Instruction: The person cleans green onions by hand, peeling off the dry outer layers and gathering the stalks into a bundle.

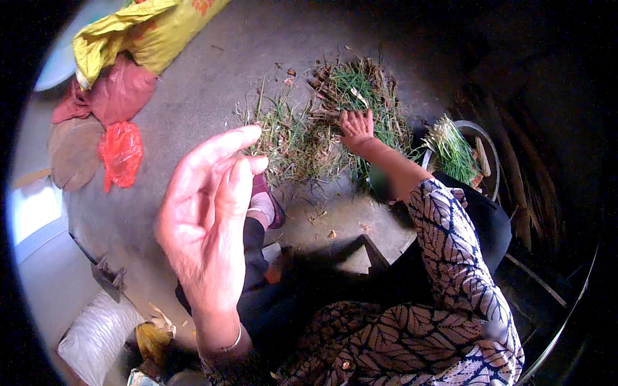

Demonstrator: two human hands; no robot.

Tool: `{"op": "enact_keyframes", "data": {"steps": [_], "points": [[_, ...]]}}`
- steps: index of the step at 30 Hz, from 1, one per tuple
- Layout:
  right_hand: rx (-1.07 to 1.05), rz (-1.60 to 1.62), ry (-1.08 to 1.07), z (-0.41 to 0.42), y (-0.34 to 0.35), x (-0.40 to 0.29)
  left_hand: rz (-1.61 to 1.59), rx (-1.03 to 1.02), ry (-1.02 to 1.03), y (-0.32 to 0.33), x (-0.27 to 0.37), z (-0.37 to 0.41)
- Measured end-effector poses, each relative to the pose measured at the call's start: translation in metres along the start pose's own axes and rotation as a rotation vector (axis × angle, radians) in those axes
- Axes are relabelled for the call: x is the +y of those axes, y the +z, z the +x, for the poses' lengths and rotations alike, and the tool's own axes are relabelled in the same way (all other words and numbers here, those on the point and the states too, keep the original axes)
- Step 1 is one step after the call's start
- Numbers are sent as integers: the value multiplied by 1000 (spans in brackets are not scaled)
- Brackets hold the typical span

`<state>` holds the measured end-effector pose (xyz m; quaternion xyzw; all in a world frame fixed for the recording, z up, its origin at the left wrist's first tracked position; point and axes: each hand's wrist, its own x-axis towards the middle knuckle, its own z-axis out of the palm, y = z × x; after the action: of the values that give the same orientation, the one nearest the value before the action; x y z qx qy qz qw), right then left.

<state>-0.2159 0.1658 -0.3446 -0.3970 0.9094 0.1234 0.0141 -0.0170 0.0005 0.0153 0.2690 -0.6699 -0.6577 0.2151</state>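
Note:
My left hand (pixel 207 217) is raised close to the camera, its fingers curled and its thumb apart from the fingertips. Nothing shows between them. Farther off, my right hand (pixel 357 126) reaches down onto a heap of thin green stalks with dry, brown leaves (pixel 372 91), its back turned up. Its fingertips touch the heap, but whether they grip any stalks I cannot tell. Loose trimmings and withered stalks (pixel 294 140) spread to its left. Beside my right forearm, a bundle of scallion-like greens with pale ends (pixel 451 149) lies in a round basin (pixel 495 144).
A pale corn cob-like piece (pixel 482 157) lies in the basin. Long wooden sticks (pixel 516 183) lie at the right. Yellow (pixel 159 41), dark red (pixel 123 91) and bright red plastic bags (pixel 123 152) stand at the upper left. A white sack (pixel 99 333) lies at the lower left.

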Motion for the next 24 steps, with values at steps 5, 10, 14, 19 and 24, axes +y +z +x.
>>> {"op": "enact_keyframes", "data": {"steps": [5,10,14,19,24], "points": [[90,53,0,-7,17,0,-21,-30,14,-13,-2,1],[-30,337,93,-3,11,13,18,-44,36,-18,-4,-2],[-109,446,134,9,0,30,5,-50,60,-24,-4,-1],[-17,384,-96,8,-19,11,15,-15,74,-32,-2,-5],[-140,210,-4,8,-3,-5,47,-60,44,-27,-4,-7]]}}
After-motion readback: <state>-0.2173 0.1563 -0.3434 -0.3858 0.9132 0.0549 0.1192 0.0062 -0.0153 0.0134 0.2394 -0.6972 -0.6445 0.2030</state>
